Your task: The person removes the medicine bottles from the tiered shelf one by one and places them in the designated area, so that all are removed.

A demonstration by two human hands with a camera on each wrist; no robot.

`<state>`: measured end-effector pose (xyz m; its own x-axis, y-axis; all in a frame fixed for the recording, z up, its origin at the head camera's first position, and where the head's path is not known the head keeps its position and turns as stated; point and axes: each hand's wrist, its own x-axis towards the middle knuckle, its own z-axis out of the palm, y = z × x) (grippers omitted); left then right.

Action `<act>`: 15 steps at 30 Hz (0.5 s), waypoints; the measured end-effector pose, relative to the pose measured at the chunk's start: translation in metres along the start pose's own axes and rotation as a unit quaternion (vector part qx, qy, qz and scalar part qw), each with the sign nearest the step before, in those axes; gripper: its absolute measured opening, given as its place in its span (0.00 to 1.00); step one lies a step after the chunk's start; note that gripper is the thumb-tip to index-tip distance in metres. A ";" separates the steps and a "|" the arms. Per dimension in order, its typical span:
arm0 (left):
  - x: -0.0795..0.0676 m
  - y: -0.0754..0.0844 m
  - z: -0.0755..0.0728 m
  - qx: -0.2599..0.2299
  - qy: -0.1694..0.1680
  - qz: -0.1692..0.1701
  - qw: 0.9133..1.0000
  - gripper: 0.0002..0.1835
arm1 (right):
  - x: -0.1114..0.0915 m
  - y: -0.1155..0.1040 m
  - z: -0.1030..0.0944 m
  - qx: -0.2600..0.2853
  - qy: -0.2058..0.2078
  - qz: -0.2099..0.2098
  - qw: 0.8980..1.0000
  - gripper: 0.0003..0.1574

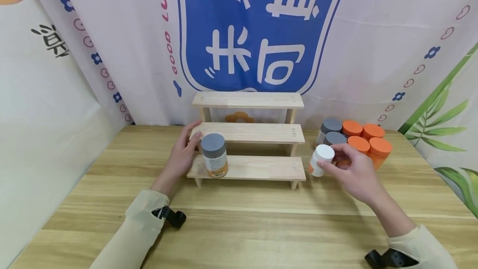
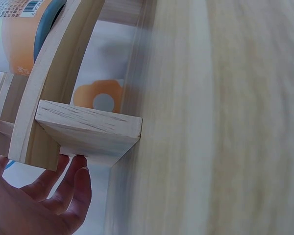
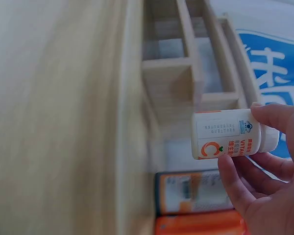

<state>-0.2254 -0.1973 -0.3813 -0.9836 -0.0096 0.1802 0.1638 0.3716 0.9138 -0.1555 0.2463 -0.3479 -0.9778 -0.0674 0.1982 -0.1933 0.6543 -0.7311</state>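
A three-tier wooden display stand [image 1: 246, 132] stands on the table, its left end held by my left hand [image 1: 182, 152]. In the left wrist view the fingers [image 2: 80, 193] curl beside a leg of the stand. A larger supplement jar with a grey lid [image 1: 214, 156] stands upright at the left of the lowest tier. My right hand [image 1: 356, 173] pinches a small white vitamin C bottle [image 1: 321, 160] between thumb and fingers, just right of that tier. Its white cap and orange label show in the right wrist view, where the bottle [image 3: 228, 134] lies sideways in the picture.
Behind my right hand several jars stand close together, some with grey lids [image 1: 331, 125] and others with orange lids [image 1: 373, 131]. A printed cloth [image 1: 358, 53] hangs behind the stand. The wood-grain table [image 1: 254, 231] extends in front.
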 end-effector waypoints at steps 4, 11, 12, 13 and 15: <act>0.000 0.000 0.000 -0.002 0.002 0.004 1.000 0.26 | 0.001 0.013 -0.003 -0.021 -0.012 0.032 0.999 0.37; 0.001 0.001 0.000 -0.002 0.003 0.000 1.000 0.26 | -0.002 0.029 -0.005 -0.052 -0.025 0.057 0.997 0.39; 0.001 0.001 0.000 -0.001 0.003 -0.001 1.000 0.26 | -0.003 0.030 -0.005 -0.052 -0.026 0.058 0.997 0.39; 0.000 0.001 0.000 0.002 0.004 -0.002 1.000 0.27 | -0.004 0.031 -0.006 -0.051 -0.026 0.060 0.997 0.39; 0.000 0.001 0.000 0.005 0.004 -0.004 1.000 0.27 | -0.005 0.033 -0.006 -0.050 -0.026 0.064 0.996 0.39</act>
<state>-0.2253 -0.1966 -0.3806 -0.9841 -0.0194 0.1763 0.1558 0.3800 0.9118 -0.1562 0.2730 -0.3691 -0.9973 -0.0163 0.0715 -0.0606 0.7322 -0.6784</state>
